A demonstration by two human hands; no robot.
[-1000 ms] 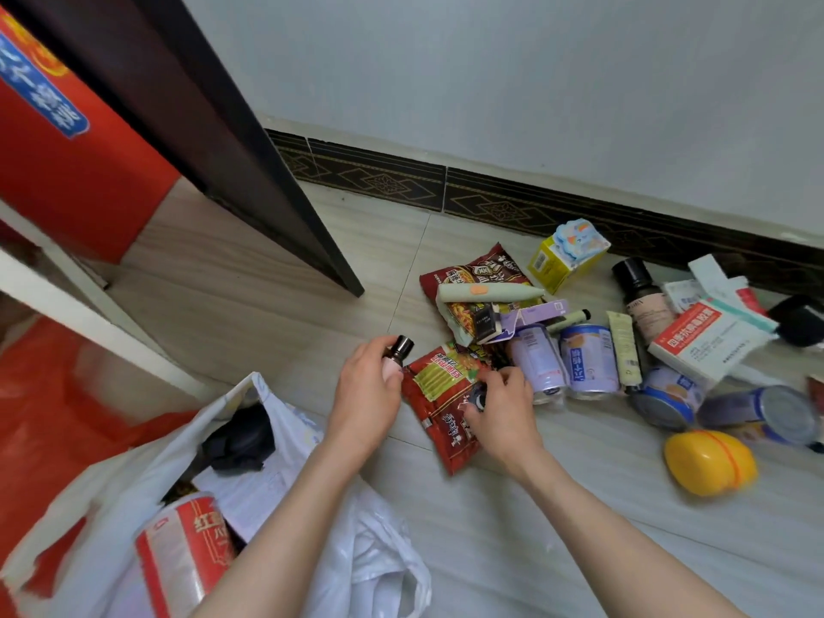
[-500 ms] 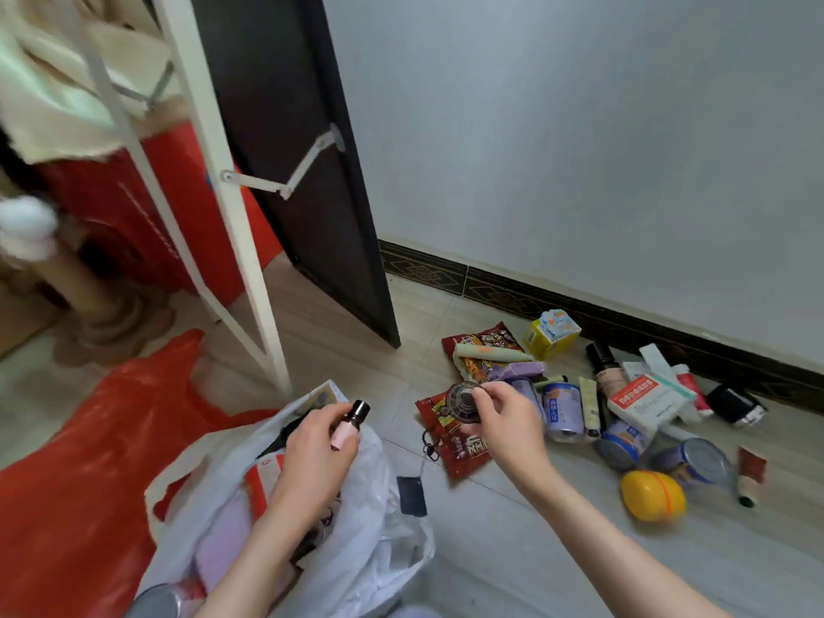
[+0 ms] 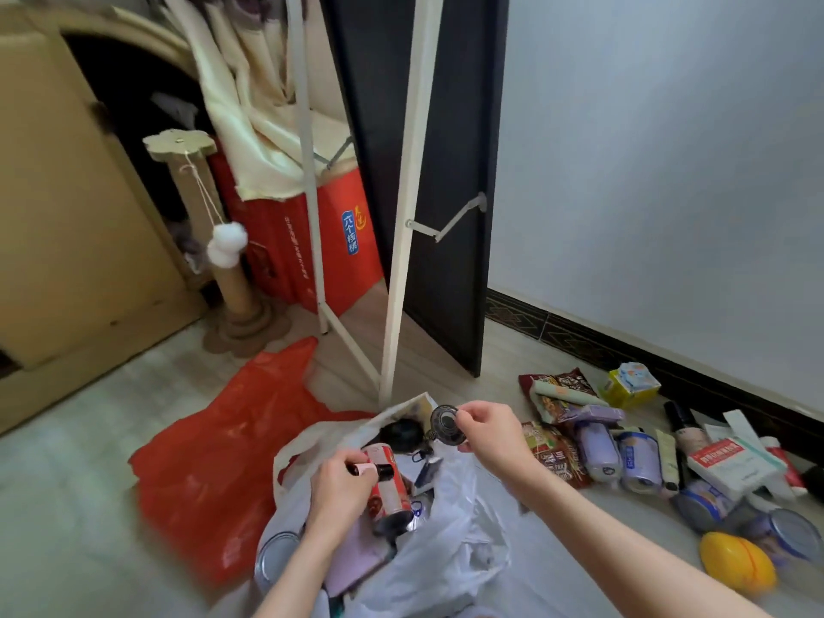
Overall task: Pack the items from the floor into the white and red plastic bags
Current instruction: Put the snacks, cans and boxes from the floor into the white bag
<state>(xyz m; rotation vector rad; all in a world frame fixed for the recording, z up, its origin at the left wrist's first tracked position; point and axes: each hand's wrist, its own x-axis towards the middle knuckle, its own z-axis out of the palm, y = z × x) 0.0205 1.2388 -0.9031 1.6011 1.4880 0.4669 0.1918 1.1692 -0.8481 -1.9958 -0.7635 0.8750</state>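
The white plastic bag [image 3: 450,541] sits open on the floor at six o'clock in the view, its mouth spread wide, probably so things can be dropped straight in; a red-labelled can [image 3: 387,483] and a black round item [image 3: 401,435] already lie inside. The flat red plastic bag [image 3: 232,448] lies spread on the floor at its nine o'clock, touching it and apparently unfilled. At the white bag's three o'clock, the unpacked pile runs along the wall: red snack packets [image 3: 557,457], pale cans [image 3: 635,457], a white and red medicine box [image 3: 724,461], a yellow carton [image 3: 631,388] and a yellow egg-shaped plastic container [image 3: 738,562].

The right hand [image 3: 495,434] pinches a small round dark disc-like object [image 3: 446,425] by its edge, over the bag's mouth, seemingly ready to drop it. The left hand [image 3: 343,483] is curled round a small pink bottle with a dark cap [image 3: 372,469], low inside the opening, likely about to set it down.
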